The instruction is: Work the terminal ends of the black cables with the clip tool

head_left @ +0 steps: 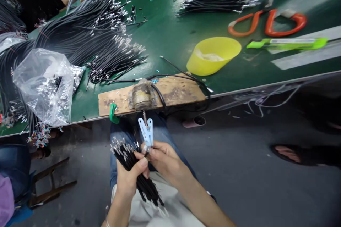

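Note:
My left hand [130, 175] is wrapped round a bundle of short black cables [149, 188] with silvery ends, held above my lap. Close beside it, my right hand [163, 158] is closed, its fingertips pinching the end of one black cable just below a light-blue clothespin-like clip [147, 133]. The clip sits on a thin metal tip that sticks out from a small motor-like block [142, 95]. That block is fixed on a wooden board [176, 90] at the table's edge. My fingers partly hide the pinched cable end.
Long dark cables [66, 32] and a plastic bag [45, 81] cover the left of the green table [165, 21]. Right of them are a yellow cup [213, 56], orange-handled scissors [269, 23], a green cutter [287, 43] and a black cable bundle [218, 3]. A green clamp [113, 113] grips the board. Other people are nearby.

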